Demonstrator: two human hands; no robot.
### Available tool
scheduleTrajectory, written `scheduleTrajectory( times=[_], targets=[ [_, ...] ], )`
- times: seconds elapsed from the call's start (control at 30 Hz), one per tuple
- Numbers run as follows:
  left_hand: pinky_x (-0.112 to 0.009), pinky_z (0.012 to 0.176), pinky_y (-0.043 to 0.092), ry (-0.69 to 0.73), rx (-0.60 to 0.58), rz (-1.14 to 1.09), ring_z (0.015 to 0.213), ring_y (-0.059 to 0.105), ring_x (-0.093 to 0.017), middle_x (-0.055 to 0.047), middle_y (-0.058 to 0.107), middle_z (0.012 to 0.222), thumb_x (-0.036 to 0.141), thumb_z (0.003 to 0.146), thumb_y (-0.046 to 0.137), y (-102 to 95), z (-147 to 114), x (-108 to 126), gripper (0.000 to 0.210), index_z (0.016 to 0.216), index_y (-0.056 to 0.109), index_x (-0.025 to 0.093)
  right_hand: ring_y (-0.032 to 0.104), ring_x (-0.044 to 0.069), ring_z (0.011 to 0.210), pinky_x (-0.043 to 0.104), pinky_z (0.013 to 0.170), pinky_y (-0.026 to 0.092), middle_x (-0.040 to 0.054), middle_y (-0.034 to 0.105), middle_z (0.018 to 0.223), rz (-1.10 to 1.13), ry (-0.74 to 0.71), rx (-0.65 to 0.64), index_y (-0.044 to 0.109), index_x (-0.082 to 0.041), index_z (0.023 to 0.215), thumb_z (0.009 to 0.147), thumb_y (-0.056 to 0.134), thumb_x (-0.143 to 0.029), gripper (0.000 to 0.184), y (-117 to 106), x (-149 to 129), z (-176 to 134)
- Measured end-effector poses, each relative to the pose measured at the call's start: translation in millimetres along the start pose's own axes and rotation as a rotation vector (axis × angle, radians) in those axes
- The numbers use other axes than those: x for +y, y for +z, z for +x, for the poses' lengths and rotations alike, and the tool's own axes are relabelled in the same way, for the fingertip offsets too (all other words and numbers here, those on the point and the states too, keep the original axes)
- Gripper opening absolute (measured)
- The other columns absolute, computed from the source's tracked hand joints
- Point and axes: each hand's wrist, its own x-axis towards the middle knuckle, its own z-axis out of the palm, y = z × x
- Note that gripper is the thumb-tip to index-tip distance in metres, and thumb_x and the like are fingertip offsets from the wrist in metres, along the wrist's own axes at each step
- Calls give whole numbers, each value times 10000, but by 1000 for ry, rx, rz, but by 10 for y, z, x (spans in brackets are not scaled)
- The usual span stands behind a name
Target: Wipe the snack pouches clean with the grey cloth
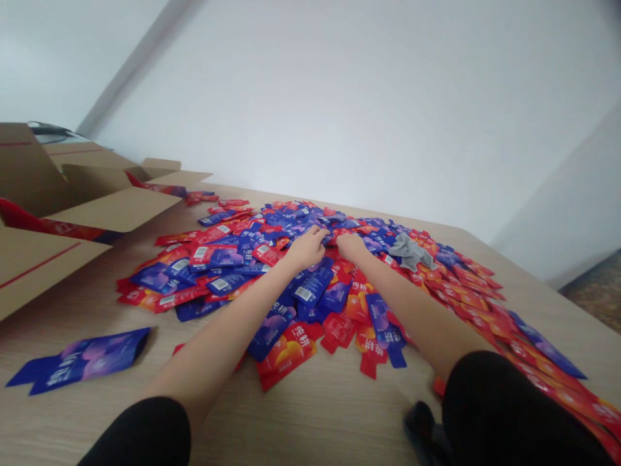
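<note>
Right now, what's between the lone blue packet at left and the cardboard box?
Head view: bare wooden table only. The blue packet lies apart from the cardboard box.

My fingertips on both hands are buried in the packet pile [310,272]; packet print is too small to read.

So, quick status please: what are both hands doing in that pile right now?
Left hand and right hand side by side, fingers dug into heap of flat blue and red printed packets. Grip unclear. Crumpled grey cloth lies beside right hand.

Both arms stretched forward, left hand [306,248] and right hand [350,245] curled, close together.
</note>
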Motion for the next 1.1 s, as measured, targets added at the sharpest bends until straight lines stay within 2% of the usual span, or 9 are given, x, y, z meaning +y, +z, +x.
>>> scheduleTrajectory(
  times=[0.2,0.37,0.47,0.57,0.67,0.77,0.87,0.97,1.1],
  targets=[
    [-370,1025,443,37,42,-33,1203,546,-244,-112,527,1339,184,876,493,3,-96,207,468,1343,509,198,614,254,1117,369,930,475,179,642,1211,11,55,182,606,-117,1210,953,458,-162,300,-428,356,-248],
    [-378,981,448,-18,90,-177,1183,560,-289,-121,568,1333,447,821,624,-444,-163,548,709,1441,387,195,646,211,1036,283,862,462,68,718,1137,91,-97,224,695,-216,1117,916,423,-139,347,-1067,432,-767],
    [-292,731,475,-68,-99,-447,846,650,-246,-49,701,926,468,701,732,-784,-245,752,565,1175,619,183,656,163,845,254,788,462,24,751,975,259,-369,122,746,-214,975,863,438,-114,343,-1399,249,-1147],
    [-239,529,370,-104,-207,-600,558,536,-152,30,528,544,457,680,746,-1020,-440,882,301,702,642,175,641,157,790,272,788,463,24,742,894,376,-494,92,751,-195,911,840,441,-96,333,-1558,18,-1480],
    [-218,435,274,-183,-201,-684,426,384,-87,67,357,433,493,737,699,-1092,-765,965,421,530,498,186,635,177,933,302,886,454,48,720,1019,517,-422,245,715,-190,1040,844,510,-126,290,-1487,-149,-1754],
    [-211,394,284,-340,-160,-794,381,374,-81,64,370,427,521,875,528,-1028,-1175,1087,449,571,459,198,634,183,940,329,886,473,75,683,1092,758,-189,363,556,-192,1301,869,593,-273,441,-1204,-270,-2044],
    [-215,404,392,-473,-147,-916,391,471,-98,30,501,497,462,978,325,-928,-1588,1287,424,703,497,189,655,173,831,320,754,523,89,685,1055,1147,-6,87,449,-194,1367,938,481,-477,515,-801,-437,-2410],
    [-231,472,504,-530,-189,-994,467,584,-112,-4,617,623,371,998,297,-866,-1922,1502,337,857,527,170,675,185,828,311,688,542,99,693,1062,1577,-8,-269,502,-198,1274,904,510,-545,506,-432,-666,-2829],
    [-277,545,571,-552,-263,-961,597,679,-150,-44,692,787,273,971,376,-824,-2202,1635,201,1037,520,150,672,210,963,352,827,540,103,695,1096,1893,-91,-360,576,-194,1175,790,662,-563,541,-151,-895,-3275]
  ],
)
